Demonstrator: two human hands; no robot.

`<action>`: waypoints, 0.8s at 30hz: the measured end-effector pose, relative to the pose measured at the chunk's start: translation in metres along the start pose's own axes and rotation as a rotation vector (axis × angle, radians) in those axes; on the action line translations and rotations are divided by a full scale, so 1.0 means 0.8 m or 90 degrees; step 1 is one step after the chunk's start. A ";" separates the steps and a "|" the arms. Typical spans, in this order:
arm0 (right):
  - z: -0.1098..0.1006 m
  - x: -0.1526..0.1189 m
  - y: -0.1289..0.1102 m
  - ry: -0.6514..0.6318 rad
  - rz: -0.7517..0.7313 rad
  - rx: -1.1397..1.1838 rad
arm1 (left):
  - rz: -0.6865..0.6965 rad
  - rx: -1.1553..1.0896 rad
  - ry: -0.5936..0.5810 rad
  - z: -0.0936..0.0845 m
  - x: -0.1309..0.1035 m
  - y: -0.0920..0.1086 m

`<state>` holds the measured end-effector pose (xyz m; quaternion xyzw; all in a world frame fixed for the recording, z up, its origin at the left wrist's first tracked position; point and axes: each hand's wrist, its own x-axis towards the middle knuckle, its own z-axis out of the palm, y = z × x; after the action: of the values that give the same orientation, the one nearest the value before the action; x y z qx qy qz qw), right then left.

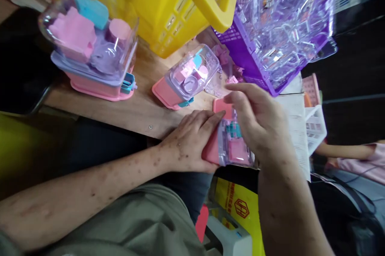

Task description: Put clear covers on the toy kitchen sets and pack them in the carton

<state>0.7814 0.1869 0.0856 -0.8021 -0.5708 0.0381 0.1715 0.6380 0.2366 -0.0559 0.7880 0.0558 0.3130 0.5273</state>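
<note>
My left hand [192, 143] is closed round the pink base of a toy box [213, 146] with a clear lid, held at the table's front edge. Pink and turquoise toy pieces [237, 149] show through that lid. Over the far side of the box is my right hand [258, 119], a little blurred. Its fingers are bent and apart, nothing shows between them, and its thumb is hidden. Whether it touches the lid I cannot tell. Beyond my left hand stands a similar toy box [186, 77], and a nearer-looking one [99, 75] is at the left.
A yellow basket [150, 11] and a purple basket [243, 47] full of clear plastic parts [288, 35] stand at the back. Small pink pieces [233, 75] lie between. A dark object [24, 59] is at left. Another person's arm [349, 151] shows at right, beside a white basket [315, 127].
</note>
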 end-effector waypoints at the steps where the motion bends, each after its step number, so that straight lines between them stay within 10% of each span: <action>1: -0.012 -0.013 0.001 0.050 0.015 0.051 | 0.010 0.025 0.017 -0.004 -0.003 0.009; 5: -0.037 -0.084 0.009 0.139 0.131 0.205 | 0.043 0.131 0.067 -0.025 -0.010 0.038; 11: -0.002 -0.155 0.018 0.017 0.193 0.345 | 0.051 0.206 0.030 -0.031 -0.016 0.045; 17: 0.062 -0.127 0.028 0.179 0.188 0.210 | 0.084 0.259 -0.025 -0.032 -0.009 0.009; 24: 0.095 -0.072 0.012 0.240 0.021 0.195 | 0.076 0.405 0.131 -0.050 0.001 -0.010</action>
<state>0.7502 0.1482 0.0032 -0.7688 -0.5031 -0.0228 0.3940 0.6184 0.2726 -0.0523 0.8793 0.1574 0.3879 0.2272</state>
